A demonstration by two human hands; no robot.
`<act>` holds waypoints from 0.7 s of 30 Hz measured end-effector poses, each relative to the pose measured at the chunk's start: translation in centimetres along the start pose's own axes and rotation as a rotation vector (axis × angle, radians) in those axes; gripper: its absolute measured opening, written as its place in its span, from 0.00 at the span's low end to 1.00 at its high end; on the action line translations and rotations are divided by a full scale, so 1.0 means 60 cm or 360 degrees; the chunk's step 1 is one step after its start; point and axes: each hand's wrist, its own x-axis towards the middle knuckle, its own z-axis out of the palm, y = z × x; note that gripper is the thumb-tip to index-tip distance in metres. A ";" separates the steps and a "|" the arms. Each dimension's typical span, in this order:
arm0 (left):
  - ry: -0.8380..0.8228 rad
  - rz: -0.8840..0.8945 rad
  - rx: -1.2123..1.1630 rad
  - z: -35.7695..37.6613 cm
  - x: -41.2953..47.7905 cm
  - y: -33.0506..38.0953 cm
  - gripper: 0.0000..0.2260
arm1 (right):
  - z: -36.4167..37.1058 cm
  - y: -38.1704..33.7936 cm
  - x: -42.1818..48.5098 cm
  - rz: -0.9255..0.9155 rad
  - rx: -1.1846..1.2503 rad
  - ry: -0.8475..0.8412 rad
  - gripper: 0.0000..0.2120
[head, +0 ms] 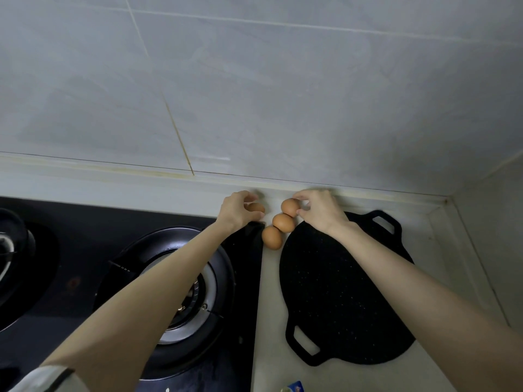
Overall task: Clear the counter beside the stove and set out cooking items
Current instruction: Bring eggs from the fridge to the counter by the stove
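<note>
Several brown eggs lie on the pale counter (pixel 270 292) between the stove and a flat black griddle pan (pixel 343 295) with two loop handles. My left hand (pixel 240 210) curls around one egg (pixel 257 207) at the stove's back right corner. My right hand (pixel 321 212) pinches the farthest egg (pixel 289 206) of a touching row. The middle egg (pixel 283 222) and the nearest egg (pixel 272 237) rest on the counter below it.
A black glass gas stove (pixel 243 306) fills the left, with a burner ring (pixel 181 295) under my left forearm and a dark pot (pixel 14 250) at far left. Grey tiled wall (pixel 254 94) runs behind. A small blue-labelled item (pixel 293 387) peeks in at the bottom edge.
</note>
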 end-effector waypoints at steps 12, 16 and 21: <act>0.0187 0.0309 -0.0059 -0.102 -0.125 0.077 0.17 | -0.075 -0.089 -0.090 -0.0179 0.0475 0.0214 0.15; 0.0320 0.0362 -0.0117 -0.142 -0.215 0.089 0.15 | -0.087 -0.142 -0.156 -0.0271 0.0705 0.0199 0.14; 0.0469 0.0349 -0.0115 -0.188 -0.340 0.076 0.15 | -0.084 -0.211 -0.239 -0.0424 0.0804 0.0123 0.16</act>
